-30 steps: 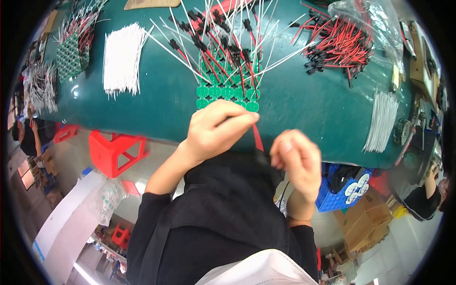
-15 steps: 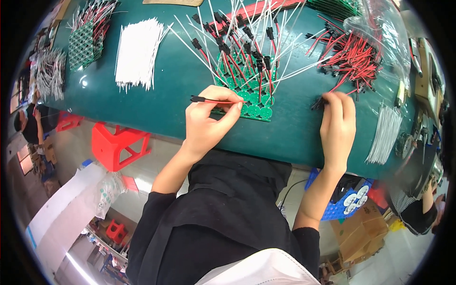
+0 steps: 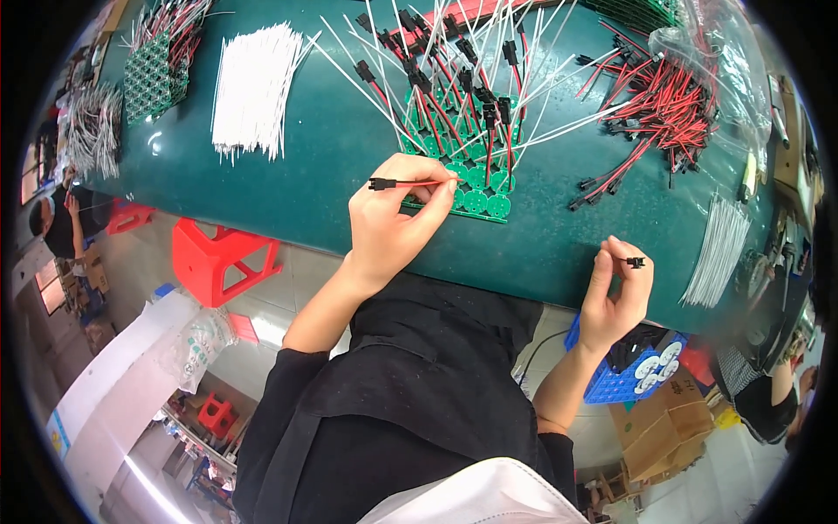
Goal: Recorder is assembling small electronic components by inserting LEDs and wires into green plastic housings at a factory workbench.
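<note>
Step in hand looks like prepping a red-black lead (image 3: 417, 183) for the green PCB panel (image 3: 476, 203): L hand (image 3: 391, 218) has thumb + fingertips pinched on it, black plug end sticking out left, wire tips over the panel's near part; can't tell if they touch it. R hand (image 3: 615, 297) is half curled over the near right edge of the green table (image 3: 314, 201), thumb + fingertips nipped on a black connector (image 3: 636, 262) poking out right; its wires are mostly hidden. Panel lies mid-table, just far of L hand, w/ other leads + white wires (image 3: 572, 131) sticking up from it. Next move prob. calls for wire tips lined up w/ the right spot, R hand brought left to help. Vs. half a sec ago: R hand was at the near left of the lead pile (image 3: 676, 113); now it's nearer the body w/ the connector. L pinch approx. same.
</note>
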Action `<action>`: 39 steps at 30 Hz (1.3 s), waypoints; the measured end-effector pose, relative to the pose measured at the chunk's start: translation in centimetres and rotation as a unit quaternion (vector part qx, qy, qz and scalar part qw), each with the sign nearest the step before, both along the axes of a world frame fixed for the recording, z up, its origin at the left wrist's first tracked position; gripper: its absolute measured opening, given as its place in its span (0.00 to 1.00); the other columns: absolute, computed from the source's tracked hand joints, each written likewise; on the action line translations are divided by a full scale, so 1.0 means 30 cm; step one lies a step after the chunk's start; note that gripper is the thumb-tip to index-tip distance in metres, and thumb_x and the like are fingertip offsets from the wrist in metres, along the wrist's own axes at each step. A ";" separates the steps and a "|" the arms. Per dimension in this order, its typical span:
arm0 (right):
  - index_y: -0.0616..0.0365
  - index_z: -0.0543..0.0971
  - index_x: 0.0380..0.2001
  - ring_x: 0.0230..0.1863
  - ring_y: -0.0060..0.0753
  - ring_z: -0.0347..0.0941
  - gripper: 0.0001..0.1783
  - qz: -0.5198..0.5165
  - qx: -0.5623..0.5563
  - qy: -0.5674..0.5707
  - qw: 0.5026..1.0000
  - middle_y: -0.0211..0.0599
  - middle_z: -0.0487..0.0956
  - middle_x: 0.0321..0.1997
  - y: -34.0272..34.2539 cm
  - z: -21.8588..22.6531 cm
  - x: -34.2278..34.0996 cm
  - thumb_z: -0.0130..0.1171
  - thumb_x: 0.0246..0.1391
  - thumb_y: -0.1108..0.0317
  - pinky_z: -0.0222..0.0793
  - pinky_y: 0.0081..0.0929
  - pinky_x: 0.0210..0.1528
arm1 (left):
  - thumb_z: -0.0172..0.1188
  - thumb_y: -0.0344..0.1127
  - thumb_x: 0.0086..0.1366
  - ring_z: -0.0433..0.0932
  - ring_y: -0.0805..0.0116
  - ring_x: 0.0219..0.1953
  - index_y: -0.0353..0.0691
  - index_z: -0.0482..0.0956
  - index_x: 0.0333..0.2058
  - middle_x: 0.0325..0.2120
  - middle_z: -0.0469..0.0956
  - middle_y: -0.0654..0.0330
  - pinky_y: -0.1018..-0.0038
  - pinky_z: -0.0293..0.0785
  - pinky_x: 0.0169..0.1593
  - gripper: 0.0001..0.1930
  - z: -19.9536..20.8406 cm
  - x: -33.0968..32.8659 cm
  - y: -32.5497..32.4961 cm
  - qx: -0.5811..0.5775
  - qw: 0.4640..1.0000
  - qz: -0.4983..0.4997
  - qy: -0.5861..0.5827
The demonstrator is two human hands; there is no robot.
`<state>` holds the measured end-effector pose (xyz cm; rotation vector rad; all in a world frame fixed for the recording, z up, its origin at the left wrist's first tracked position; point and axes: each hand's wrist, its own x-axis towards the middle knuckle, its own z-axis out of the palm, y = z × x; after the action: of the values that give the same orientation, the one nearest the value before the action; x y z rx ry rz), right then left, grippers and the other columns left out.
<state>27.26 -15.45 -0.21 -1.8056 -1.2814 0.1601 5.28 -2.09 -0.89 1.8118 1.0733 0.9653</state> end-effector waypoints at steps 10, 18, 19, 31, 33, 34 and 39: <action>0.68 0.77 0.36 0.25 0.25 0.75 0.04 -0.060 0.005 0.087 0.994 0.42 0.80 0.34 0.003 -0.035 -0.004 0.56 0.61 0.76 0.72 0.18 0.29 | 0.65 0.19 0.53 0.79 0.73 0.26 0.33 0.79 0.31 0.28 0.79 0.58 0.80 0.77 0.28 0.07 0.004 0.005 0.006 0.035 0.999 0.009 0.012; 0.64 0.71 0.47 0.17 0.19 0.69 0.13 -0.040 0.042 0.236 0.970 0.38 0.76 0.21 -0.025 -0.029 -0.010 0.45 0.70 0.64 0.58 0.12 0.18 | 0.64 0.18 0.53 0.78 0.73 0.26 0.33 0.79 0.30 0.28 0.78 0.57 0.79 0.77 0.29 0.06 0.007 0.009 0.010 0.075 0.997 -0.011 0.024; 0.64 0.71 0.47 0.17 0.19 0.69 0.13 -0.041 0.042 0.236 0.970 0.38 0.76 0.21 -0.034 -0.035 -0.008 0.45 0.70 0.64 0.58 0.12 0.18 | 0.64 0.18 0.53 0.78 0.73 0.26 0.33 0.78 0.30 0.28 0.78 0.57 0.79 0.77 0.29 0.07 0.010 0.011 0.009 0.073 0.997 -0.006 0.025; 0.68 0.75 0.48 0.22 0.23 0.71 0.11 0.036 0.049 0.309 0.949 0.47 0.81 0.34 -0.006 0.059 -0.058 0.49 0.64 0.80 0.69 0.18 0.26 | 0.68 0.21 0.55 0.77 0.78 0.24 0.34 0.74 0.37 0.28 0.79 0.59 0.83 0.72 0.28 0.12 0.013 0.040 0.004 0.025 0.998 0.026 0.051; 0.69 0.78 0.41 0.24 0.24 0.76 0.08 0.043 0.006 0.357 0.933 0.46 0.82 0.32 0.008 0.099 -0.110 0.54 0.59 0.83 0.72 0.18 0.25 | 0.68 0.21 0.55 0.77 0.78 0.24 0.34 0.74 0.38 0.28 0.79 0.60 0.83 0.73 0.28 0.13 0.014 0.035 0.003 0.010 0.998 0.036 0.056; 0.69 0.79 0.39 0.25 0.24 0.77 0.07 0.045 -0.033 0.354 0.933 0.45 0.82 0.31 0.012 0.111 -0.127 0.56 0.57 0.83 0.73 0.18 0.24 | 0.68 0.21 0.55 0.77 0.78 0.25 0.34 0.74 0.37 0.29 0.78 0.60 0.83 0.73 0.28 0.13 0.015 0.031 0.004 0.018 0.997 0.029 0.070; 0.65 0.79 0.33 0.22 0.29 0.76 0.09 0.128 -0.010 0.150 0.980 0.40 0.81 0.26 0.102 0.084 -0.196 0.65 0.46 0.83 0.71 0.22 0.22 | 0.69 0.21 0.53 0.79 0.72 0.29 0.33 0.77 0.36 0.34 0.78 0.55 0.80 0.75 0.30 0.13 0.036 -0.016 -0.012 0.051 0.995 -0.081 -0.034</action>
<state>21.39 -12.38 2.32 -1.5556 -1.2901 0.5672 4.81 -2.45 0.19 1.9020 0.8350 0.9912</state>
